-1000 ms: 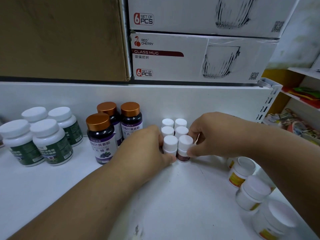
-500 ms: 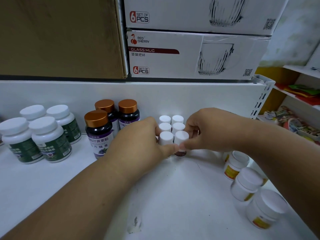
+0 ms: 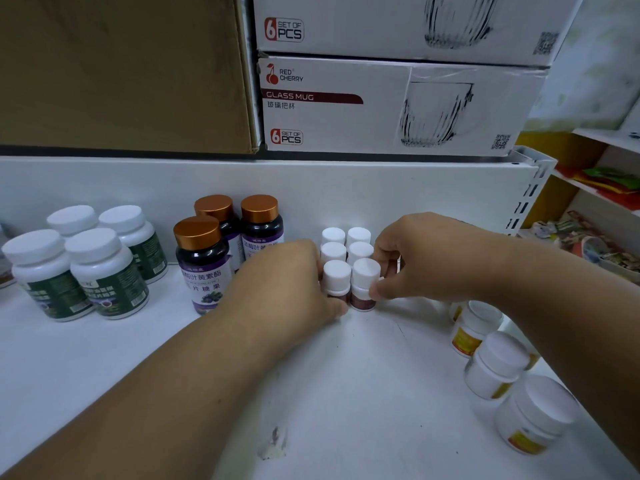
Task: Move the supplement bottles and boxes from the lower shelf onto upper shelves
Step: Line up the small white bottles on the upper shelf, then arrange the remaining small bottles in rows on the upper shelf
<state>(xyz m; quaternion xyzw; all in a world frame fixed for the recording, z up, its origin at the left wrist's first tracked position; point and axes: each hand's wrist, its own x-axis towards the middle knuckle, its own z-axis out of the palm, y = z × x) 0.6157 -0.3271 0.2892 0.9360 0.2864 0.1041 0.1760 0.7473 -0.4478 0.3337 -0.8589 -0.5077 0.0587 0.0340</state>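
Note:
Several small white-capped bottles (image 3: pixel 346 252) stand in two rows against the back wall of the white shelf (image 3: pixel 346 382). My left hand (image 3: pixel 287 282) wraps the front left small bottle (image 3: pixel 336 277), thumb at its base. My right hand (image 3: pixel 419 258) pinches the front right small bottle (image 3: pixel 365 282), which leans slightly. Three dark bottles with copper caps (image 3: pixel 202 261) stand to the left. Further left is a group of white bottles with green labels (image 3: pixel 104 271).
White jars with yellow labels (image 3: pixel 495 365) stand along the shelf's right edge, under my right forearm. Above the shelf wall sit a brown carton (image 3: pixel 121 71) and stacked glass mug boxes (image 3: pixel 398 105). Another rack with packets (image 3: pixel 602 188) is at the right.
Both hands stay on the front pair of small bottles. The front right bottle has gone from upright to a slight lean. My head has shifted a little.

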